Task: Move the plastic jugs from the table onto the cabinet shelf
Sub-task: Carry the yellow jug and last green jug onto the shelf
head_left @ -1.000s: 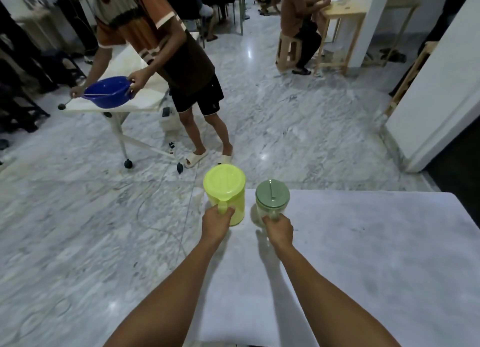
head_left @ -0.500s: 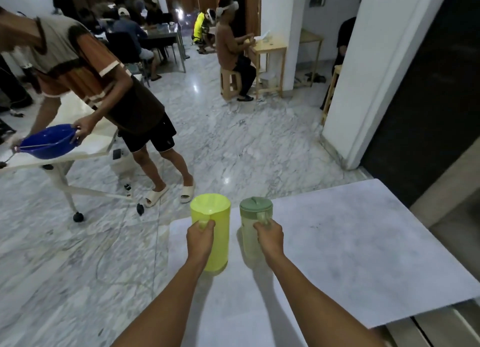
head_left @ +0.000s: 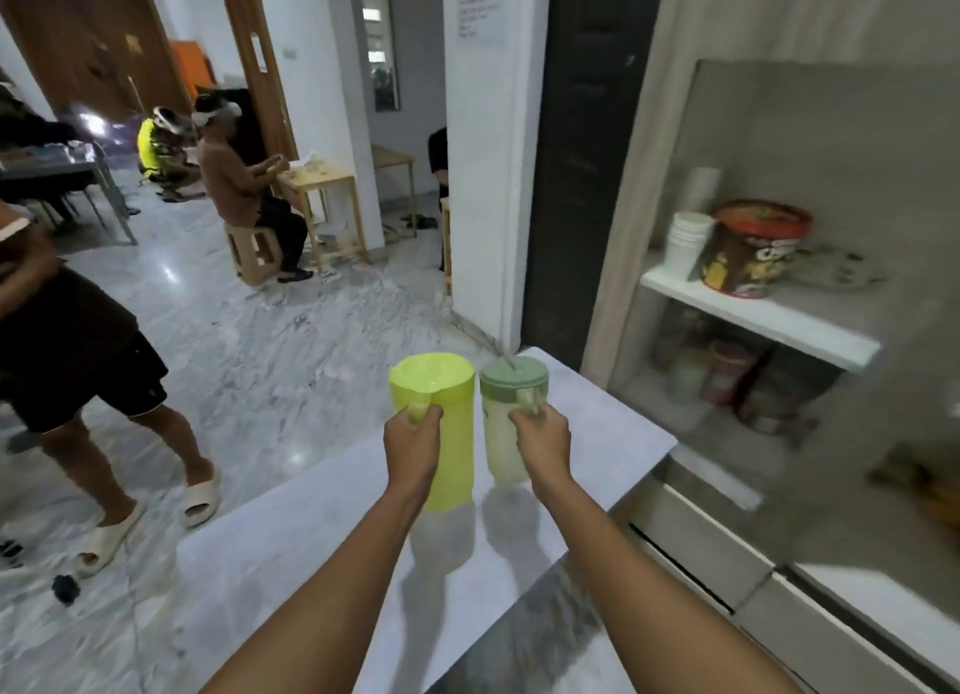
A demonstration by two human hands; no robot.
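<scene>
Both jugs are now off the table (head_left: 332, 517); a second ago they stood on it. Shadows lie on the surface below their bases. The view has swung right, bringing the cabinet shelf (head_left: 763, 311) into sight. By this evidence the carry stage is under way; placement is not yet done.

The left hand (head_left: 413, 446) has its fingers wrapped tight around the handle of the yellow jug (head_left: 447, 433). The right hand (head_left: 543, 446) has its fingers curled closed on the handle of the green-lidded jug (head_left: 506, 428). The jugs hang side by side, nearly touching. Each long axis is upright, lid up, handle toward the person.

The shelf already carries stacked white cups (head_left: 685, 244) and a snack tub (head_left: 753, 249).
</scene>
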